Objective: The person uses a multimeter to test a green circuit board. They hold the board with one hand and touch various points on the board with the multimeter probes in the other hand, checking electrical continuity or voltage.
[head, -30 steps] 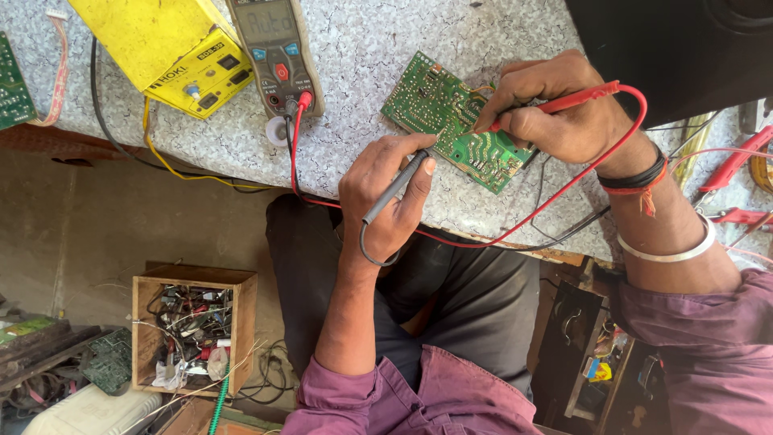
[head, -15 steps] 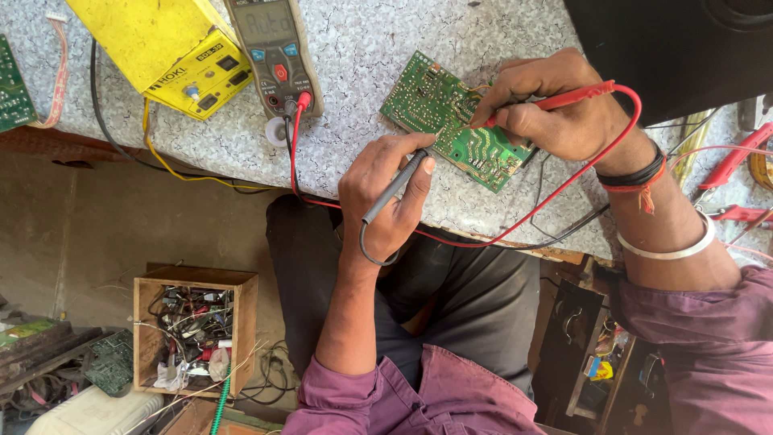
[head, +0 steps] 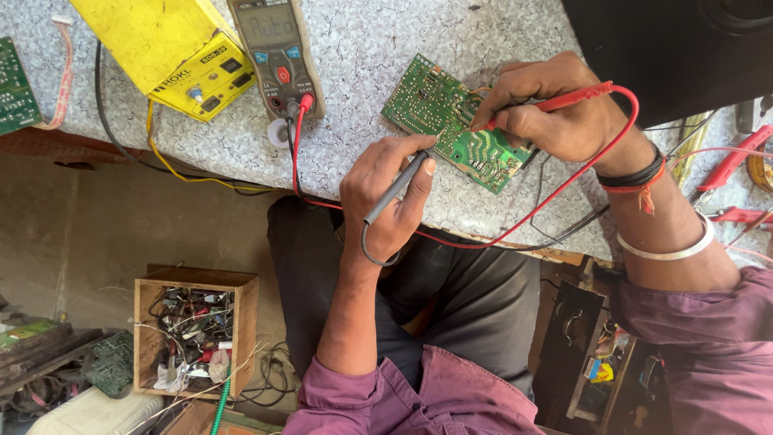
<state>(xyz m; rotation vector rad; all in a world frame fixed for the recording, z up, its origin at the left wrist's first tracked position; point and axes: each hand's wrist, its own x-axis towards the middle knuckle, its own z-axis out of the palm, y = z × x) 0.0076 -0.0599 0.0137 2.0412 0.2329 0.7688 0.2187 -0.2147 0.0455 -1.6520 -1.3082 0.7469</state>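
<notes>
My left hand (head: 386, 197) is closed pen-style around the black probe (head: 396, 187), its tip meeting the near edge of the green circuit board (head: 455, 121). Just beyond, my right hand (head: 555, 105) pinches the red probe (head: 564, 101), tip down on the board's solder side. The board lies loose on the speckled counter (head: 354, 72), under both hands and overhanging nothing that I can see.

I judge the main risk to be a tip sliding off its joint and bridging two neighbouring tracks, since the board is unclamped and only probe pressure steadies it. The red lead (head: 564, 201) loops under my right wrist; a tug there could drag the probe. Further off, left of my left hand, the multimeter (head: 275, 52) could be pulled by the same leads toward the yellow instrument (head: 173, 48).
</notes>
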